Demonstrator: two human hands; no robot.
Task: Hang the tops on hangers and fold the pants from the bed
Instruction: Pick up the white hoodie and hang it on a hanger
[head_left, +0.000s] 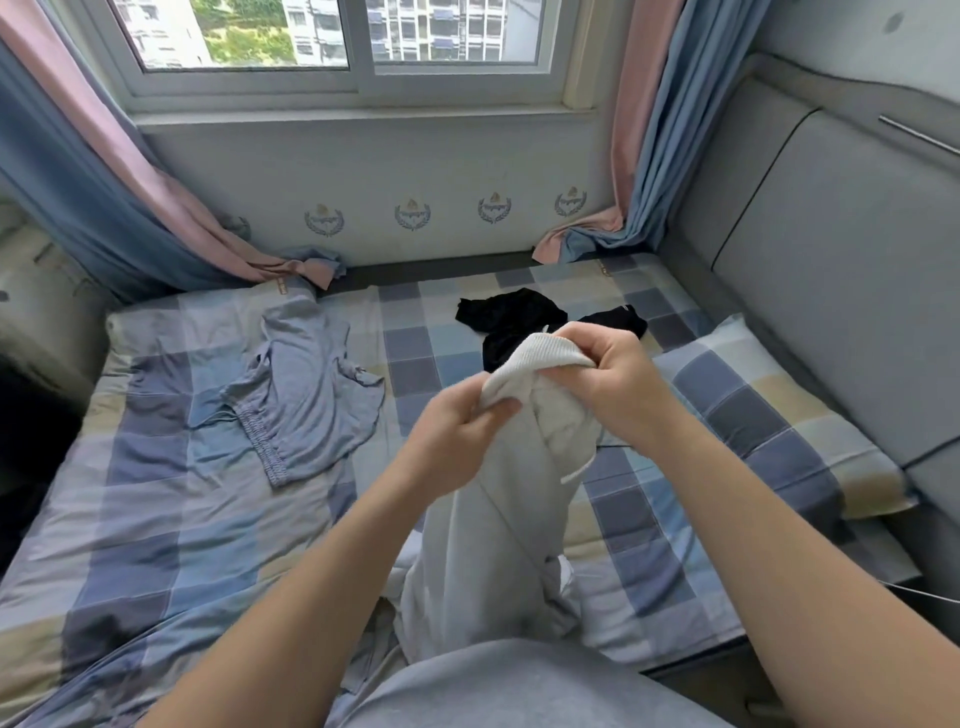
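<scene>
**A:** The left hand (457, 436) has its fingers (498, 410) curled tight on the ribbed band (540, 353), thumb on top. The right hand (608, 374) has its fingers (574, 340) pinching the same band just to the right. So both are clamped on the pale pants (483, 545), which hang from the hands down to the near part of the bed (156, 545), with the bottom bunched up there.

**B:** Yeah, my worry is that the hands sit so close together on one bit of band. The legs could end up twisted and the fold lopsided. That drawstring (576, 470) dangling on the right might get trapped inside too.

**A:** Plus the bunched end could slip off the near edge if it's lifted carelessly. The blue-grey garment (306, 374) lies to the left and the black clothes (514, 317) are far behind the hands. Both are well apart from the pants, so they'd only tangle on a big swing.
</scene>
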